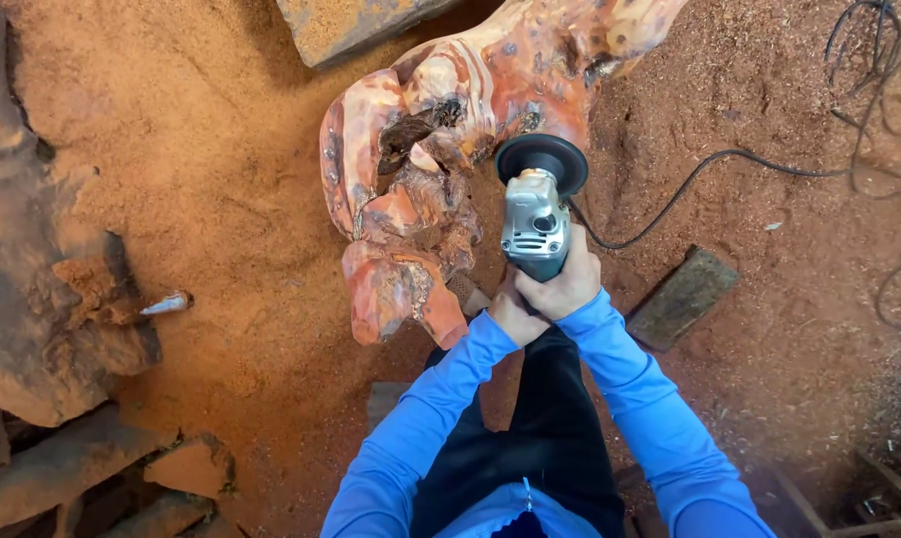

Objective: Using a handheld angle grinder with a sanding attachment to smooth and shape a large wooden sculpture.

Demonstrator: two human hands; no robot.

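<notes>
Angle grinder (536,214) lengthwise away from body, disc toward burl wood (425,159)

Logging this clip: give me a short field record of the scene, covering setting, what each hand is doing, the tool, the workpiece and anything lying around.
setting: ground covered in reddish sawdust
right hand: wrapped around the body of the angle grinder
left hand: gripping the grinder's rear, under the right hand
tool: grey grinder with black disc against the wood; black cable trails to the right
workpiece: gnarled red and cream wood root, knotty, with dark hollows
nearby: flat wooden block at right; rough wood chunks at left
clothing: blue sleeves
</notes>
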